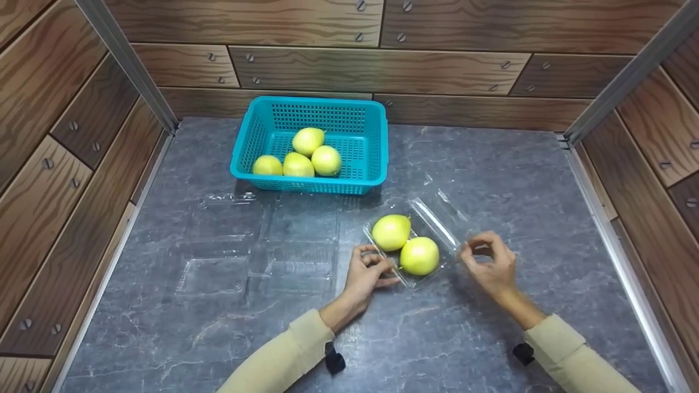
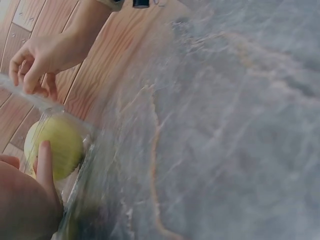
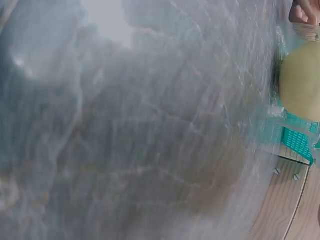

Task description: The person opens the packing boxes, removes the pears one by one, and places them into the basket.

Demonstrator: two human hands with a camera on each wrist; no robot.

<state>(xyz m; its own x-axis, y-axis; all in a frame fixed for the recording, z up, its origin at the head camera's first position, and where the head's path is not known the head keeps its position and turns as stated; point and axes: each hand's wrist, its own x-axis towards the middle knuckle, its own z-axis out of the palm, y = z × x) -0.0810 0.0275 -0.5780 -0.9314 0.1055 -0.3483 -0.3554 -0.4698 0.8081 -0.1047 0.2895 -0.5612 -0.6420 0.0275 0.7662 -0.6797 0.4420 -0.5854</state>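
Observation:
Two yellow-green pear-like fruits (image 1: 391, 232) (image 1: 419, 256) lie in the base of a clear plastic clamshell container (image 1: 408, 283), whose lid (image 1: 435, 222) stands open to the right. My left hand (image 1: 367, 275) holds the base by its near-left rim. In the left wrist view, one finger lies along the clear wall in front of a fruit (image 2: 62, 147). My right hand (image 1: 491, 265) pinches the lid's near edge between thumb and forefinger. The right wrist view shows mostly tabletop, with a fruit (image 3: 302, 82) at its right side.
A teal plastic basket (image 1: 379, 169) at the back holds several more of these fruits (image 1: 309, 142). Several clear plastic containers (image 1: 215, 273) lie open on the grey marbled table (image 1: 464, 338), left of the hands. Wood-patterned walls (image 1: 377, 68) enclose the back and sides.

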